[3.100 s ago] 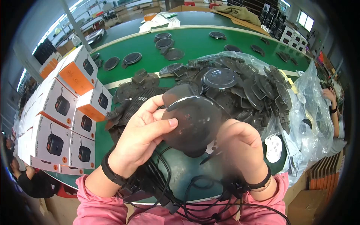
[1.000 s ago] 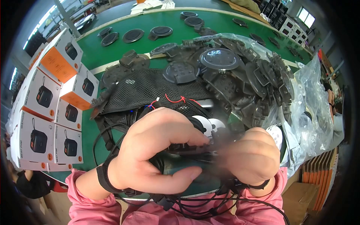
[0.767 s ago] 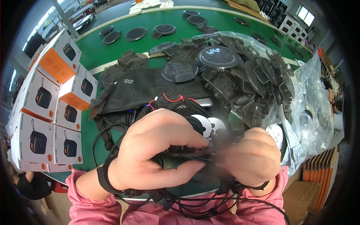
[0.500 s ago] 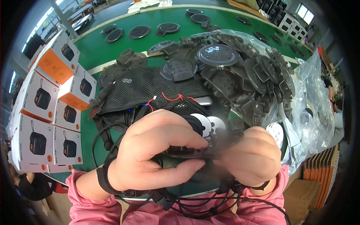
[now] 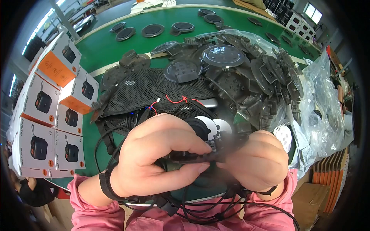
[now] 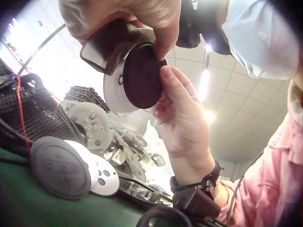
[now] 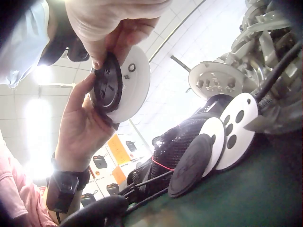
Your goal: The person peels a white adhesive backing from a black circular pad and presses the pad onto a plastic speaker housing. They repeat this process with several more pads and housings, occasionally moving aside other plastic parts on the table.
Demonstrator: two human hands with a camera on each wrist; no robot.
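Note:
In the head view my left hand (image 5: 162,154) pinches a translucent dark round cover (image 5: 185,156), seen nearly edge-on, between thumb and fingers. My right hand (image 5: 257,159) grips the other side of the same piece, its fingertips blurred. From the left wrist view, a thin black round pad (image 6: 143,78) lies against the cover (image 6: 113,92), with fingers of both hands at its edge. Raised marks show on the pad (image 7: 108,82) in the right wrist view. Close below the hands, a dark disc (image 7: 191,165) leans against white discs with holes (image 7: 239,128).
A heap of similar translucent covers (image 5: 246,84) on clear plastic bags fills the far right, beside a black mesh bag (image 5: 154,88). White and orange boxes (image 5: 38,142) are stacked at left. Several covers lie on the green belt (image 5: 127,46) behind. Black cables (image 5: 192,210) cross my lap.
Three seconds ago my left hand held the cover face-up, the right hand lower beside it; now both grip it edge-on. In the last second the hands barely move; covers on the belt slide right.

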